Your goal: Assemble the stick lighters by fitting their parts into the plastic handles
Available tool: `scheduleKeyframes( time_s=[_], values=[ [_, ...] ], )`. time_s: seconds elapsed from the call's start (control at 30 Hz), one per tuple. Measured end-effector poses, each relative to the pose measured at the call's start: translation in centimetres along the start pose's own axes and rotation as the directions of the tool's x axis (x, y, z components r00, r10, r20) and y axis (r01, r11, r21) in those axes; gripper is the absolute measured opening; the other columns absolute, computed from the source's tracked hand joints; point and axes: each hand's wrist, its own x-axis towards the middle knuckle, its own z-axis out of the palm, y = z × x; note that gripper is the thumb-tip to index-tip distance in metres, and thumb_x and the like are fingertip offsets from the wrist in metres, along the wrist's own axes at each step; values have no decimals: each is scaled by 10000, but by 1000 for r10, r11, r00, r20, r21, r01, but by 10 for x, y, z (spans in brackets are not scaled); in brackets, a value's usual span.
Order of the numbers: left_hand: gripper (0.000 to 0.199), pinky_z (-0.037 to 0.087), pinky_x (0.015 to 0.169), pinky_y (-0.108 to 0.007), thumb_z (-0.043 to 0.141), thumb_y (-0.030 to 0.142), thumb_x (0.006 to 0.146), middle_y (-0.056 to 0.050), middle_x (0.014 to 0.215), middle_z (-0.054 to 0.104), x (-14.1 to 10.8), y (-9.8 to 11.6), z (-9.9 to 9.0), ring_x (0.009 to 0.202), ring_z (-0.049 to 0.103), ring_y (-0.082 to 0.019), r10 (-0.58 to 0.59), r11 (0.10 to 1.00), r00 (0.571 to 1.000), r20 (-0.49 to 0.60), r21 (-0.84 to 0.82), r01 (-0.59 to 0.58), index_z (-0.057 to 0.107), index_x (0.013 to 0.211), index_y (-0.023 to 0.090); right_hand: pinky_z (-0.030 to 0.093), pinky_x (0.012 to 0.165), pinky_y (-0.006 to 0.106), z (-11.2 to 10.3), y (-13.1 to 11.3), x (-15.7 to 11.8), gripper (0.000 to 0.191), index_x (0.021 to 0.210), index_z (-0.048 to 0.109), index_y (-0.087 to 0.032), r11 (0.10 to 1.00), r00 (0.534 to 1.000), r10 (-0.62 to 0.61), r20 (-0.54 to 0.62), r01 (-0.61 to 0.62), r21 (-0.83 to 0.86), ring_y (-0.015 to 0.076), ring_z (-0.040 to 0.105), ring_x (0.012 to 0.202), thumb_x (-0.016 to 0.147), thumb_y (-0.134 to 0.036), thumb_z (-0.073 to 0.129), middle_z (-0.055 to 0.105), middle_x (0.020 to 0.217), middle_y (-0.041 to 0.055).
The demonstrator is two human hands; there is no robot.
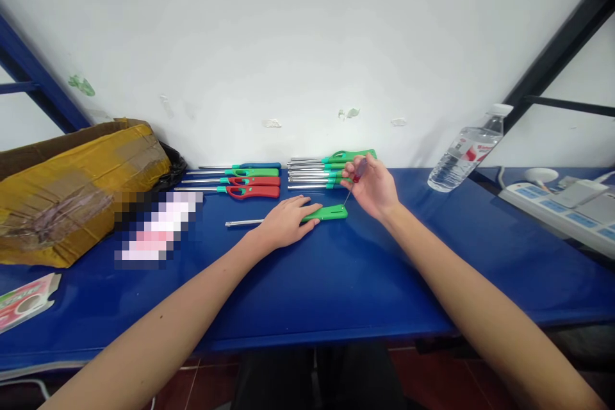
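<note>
A long-necked green gas lighter [331, 212] lies flat on the blue table [327, 288], its metal tube pointing left. My left hand [287, 223] rests over its middle and holds it down, thumb on the near side and fingers on the far side. In my right hand [377, 191] is a screwdriver [359, 173] with a reddish see-through handle, closed between the fingers. Its thin shaft slants down to the handle end of the lighter; whether the tip sits in a screw is too small to tell.
Behind my hands lie several green lighters [348, 156]. Left of them is a row with blue, green and red lighters [254, 191]. A taped cardboard box [81, 198] stands left, near a printed card [29, 301]. A water bottle [464, 152] and power strip [562, 211] are right.
</note>
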Motion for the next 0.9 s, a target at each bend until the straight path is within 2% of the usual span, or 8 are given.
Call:
scheduleKeyframes(
  time_s=[0.07, 0.13, 0.27, 0.5, 0.63, 0.73, 0.83, 0.9],
  values=[
    [446, 381, 1078, -419, 396, 412, 994, -130, 1395, 526, 0, 0, 0, 1287, 489, -291, -1, 1000, 1000, 2, 6, 1, 522, 1378, 224, 481, 574, 237, -1, 1, 1, 364, 646, 487, -219, 1000, 1000, -11, -7, 10, -8, 116, 510, 603, 832, -487, 651, 480, 617, -36],
    [448, 378, 1080, -416, 397, 415, 994, -130, 1396, 525, 0, 1, 0, 1289, 487, -291, -3, 1000, 1000, 2, 10, 3, 520, 1381, 224, 444, 519, 236, -1, 1, 1, 410, 618, 473, -218, 1000, 1000, -7, -4, 7, -5, 106, 415, 498, 834, -526, 635, 357, 513, -58],
    [448, 375, 1085, -420, 403, 409, 994, -141, 1397, 522, 1, 0, 1, 1290, 487, -293, -2, 1000, 1000, -5, 0, 2, 522, 1380, 216, 415, 488, 250, 2, -2, -2, 444, 672, 505, -234, 1000, 1000, 20, 9, -20, -6, 112, 292, 427, 874, -629, 496, 212, 459, -82],
    [444, 393, 1072, -419, 396, 414, 996, -141, 1374, 540, 0, -1, 2, 1276, 503, -295, 19, 1000, 1000, -20, 15, -19, 529, 1373, 221, 496, 667, 244, -2, 2, 3, 446, 649, 460, -215, 999, 1000, 0, 29, 1, -38, 108, 497, 604, 853, -595, 573, 438, 604, -37],
    [444, 388, 1075, -417, 402, 405, 996, -147, 1383, 532, 0, -1, 1, 1277, 501, -297, 22, 1000, 1000, -18, 14, -22, 526, 1376, 213, 430, 510, 225, -4, 4, 4, 556, 574, 372, -211, 994, 1000, -19, 21, 21, -108, 93, 343, 454, 851, -675, 500, 247, 502, -67],
    [444, 384, 1077, -419, 404, 403, 996, -149, 1389, 527, 1, 0, 1, 1284, 494, -299, 11, 1000, 1000, -10, 11, -11, 521, 1381, 215, 320, 409, 209, -3, 1, 1, 560, 592, 397, -218, 995, 999, -8, 31, 11, -96, 88, 215, 406, 857, -709, 442, 176, 475, -82],
    [446, 381, 1079, -417, 402, 412, 996, -146, 1386, 530, 1, 0, 1, 1289, 490, -298, 3, 1000, 1000, -11, 12, -3, 523, 1380, 220, 276, 393, 204, 1, -3, -2, 470, 675, 446, -228, 998, 998, 38, 44, -36, -50, 91, 211, 405, 874, -653, 468, 204, 477, -89],
    [445, 387, 1074, -414, 397, 412, 998, -146, 1376, 538, 1, -1, 1, 1283, 497, -297, 10, 1000, 1000, -13, 19, -9, 526, 1377, 218, 324, 427, 206, 3, -4, -3, 412, 700, 440, -228, 998, 998, 50, 39, -48, -45, 93, 299, 432, 880, -592, 507, 284, 506, -78]
  ],
)
